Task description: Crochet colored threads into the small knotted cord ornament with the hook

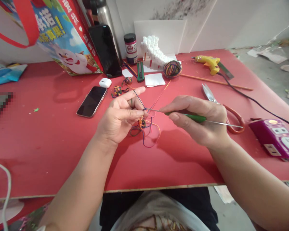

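My right hand point(195, 120) grips a crochet hook by its green handle point(195, 117); the thin metal shaft points left. The hook's tip meets the dark yarn at my left fingertips. Between thumb and fingers, my left hand point(126, 112) pinches a small multicoloured crochet piece point(142, 123), and a dark strand runs up over its raised index finger. Loose orange, blue and pink ends hang below. Behind, a ball of variegated yarn point(172, 69) lies on the red table, with an orange strand running from it toward my hands.
Orange-handled scissors point(234, 118) and a purple power socket point(276, 138) lie to the right, a yellow glue gun point(208, 62) behind them. At left are a phone point(92, 101), a white earbud case point(105, 83) and a gift bag point(69, 41). A dark jar point(130, 48) stands at the back.
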